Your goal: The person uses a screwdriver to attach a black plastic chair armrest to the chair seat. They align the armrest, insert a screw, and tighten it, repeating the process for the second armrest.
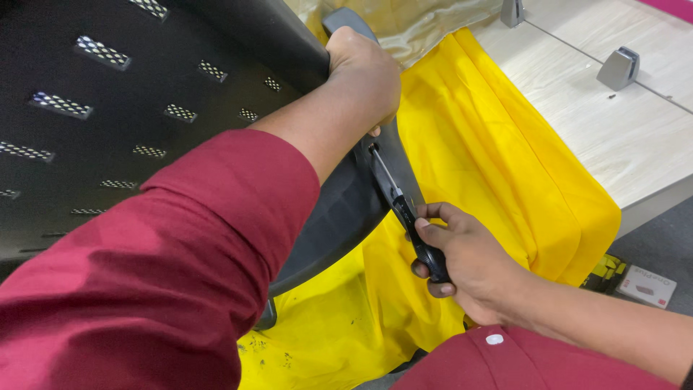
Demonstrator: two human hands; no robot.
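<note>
Black screwdriver (404, 213) in right hand (469, 263) | left hand (364, 72) grips chair armrest (346, 22)

light: bright, even — shadows: soft | focus: sharp — near sleeve (144, 274) slightly blurred

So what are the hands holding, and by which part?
Right hand grips a screwdriver by its black handle; left hand clasps the edge of the black chair shell.

Yellow cloth (498, 166) draped over pale wooden desk (621, 123); metal brackets (619, 68); small box (647, 287) on floor.
</note>
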